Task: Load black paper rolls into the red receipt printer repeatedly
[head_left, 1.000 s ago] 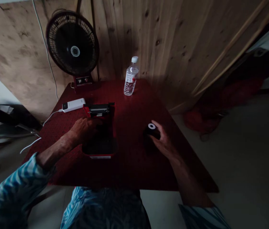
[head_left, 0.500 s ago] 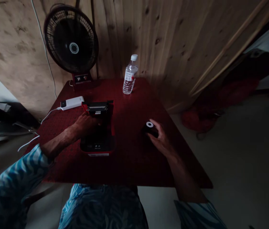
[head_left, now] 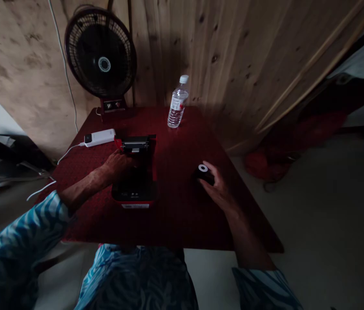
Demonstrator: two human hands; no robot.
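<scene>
A red and black printer (head_left: 135, 191) sits on the dark red table with its lid (head_left: 135, 143) raised at the back. My left hand (head_left: 119, 164) reaches into its open body from the left; the fingertips are lost in the dark interior. Right of the printer, my right hand (head_left: 216, 185) has thumb and fingers around a small dark roll (head_left: 205, 174) with a pale ring-shaped end facing up. The roll is at the tabletop; whether it rests on it is too dark to tell.
A white power bank (head_left: 100, 137) with a cable lies left of the printer's lid. Behind stand a clear water bottle (head_left: 177, 105) and a dark fan (head_left: 102, 56) against the wooden wall (head_left: 246, 51). The table (head_left: 182, 224) ends just before my lap.
The view has shifted slightly, so the table items appear a little to the right. Both hands keep nearly the same places, left in the printer, right around the roll.
</scene>
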